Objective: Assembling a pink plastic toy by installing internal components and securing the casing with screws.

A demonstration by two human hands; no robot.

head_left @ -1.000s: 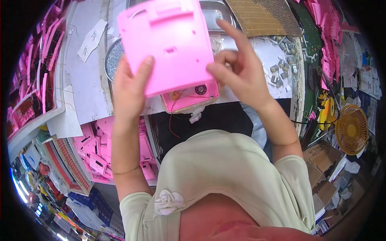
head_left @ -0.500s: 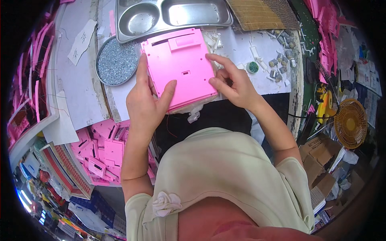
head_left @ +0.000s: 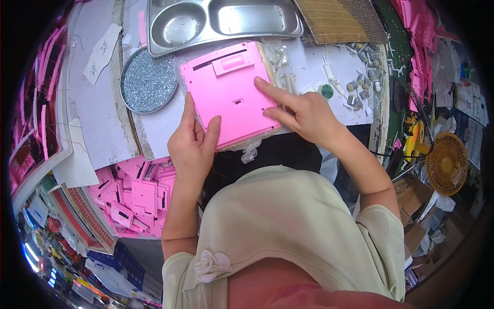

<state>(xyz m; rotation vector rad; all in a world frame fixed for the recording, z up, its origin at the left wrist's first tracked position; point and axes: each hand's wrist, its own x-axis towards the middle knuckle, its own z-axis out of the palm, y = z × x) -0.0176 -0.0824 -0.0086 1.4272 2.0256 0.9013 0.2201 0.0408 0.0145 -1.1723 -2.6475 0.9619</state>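
Observation:
A square pink plastic casing (head_left: 216,113) lies face up on a padded, plastic-wrapped support (head_left: 267,135) at the table's front edge. It has a long slot and a raised block near its far side, plus a small rectangular hole in the middle. My left hand (head_left: 191,147) grips its left edge, thumb on top and fingers along the side. Over the right edge, my right hand (head_left: 315,119) rests index finger and thumb, spread apart, on the face. Its other fingers are folded and partly hidden. No tool shows in either hand.
A round dish of small metal screws (head_left: 149,82) stands left of the casing. Behind is a steel compartment tray (head_left: 206,44). Small motors (head_left: 360,85), white parts and a green round item (head_left: 325,91) lie right. Pink panels (head_left: 136,198) pile up lower left; an orange fan (head_left: 446,164) is far right.
The casing has come slightly nearer to me and settled over the padded support. My left hand has slid down its edge, and my right fingertips have shifted inward onto its face.

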